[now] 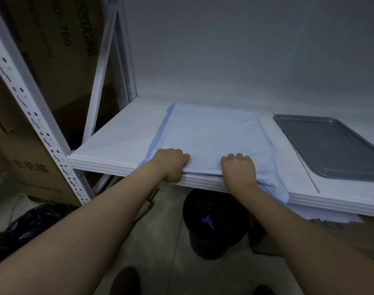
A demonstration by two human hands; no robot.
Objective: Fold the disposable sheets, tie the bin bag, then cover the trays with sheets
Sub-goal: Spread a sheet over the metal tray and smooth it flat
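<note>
Apparently I am in the covering stage: a white sheet (213, 137) with a blue edge lies spread on the shelf (118, 137), and its raised, boxy outline makes me think a tray sits under it, though I cannot see one. To the right, well apart from my hands, a grey tray (330, 145) lies bare, so at least that one is left to cover. Below the shelf stands a black bin (213, 222) with a dark liner and a scrap of blue inside; whether its bag is tied I cannot tell from here. A dark bag (22, 226) slumps on the floor at the left, and its neck is out of view. More white sheets (330, 216) show under the shelf at the right; I cannot judge if they are folded. My left hand (171, 165) is curled over the shelf's front lip, fingers (175, 153) closed down on the sheet's near edge. My right hand (239, 169) does the same just beside it, knuckles up, gripping the same edge where the sheet drapes over the lip. Both hands are clenched on the sheet, near each other but not touching.
</note>
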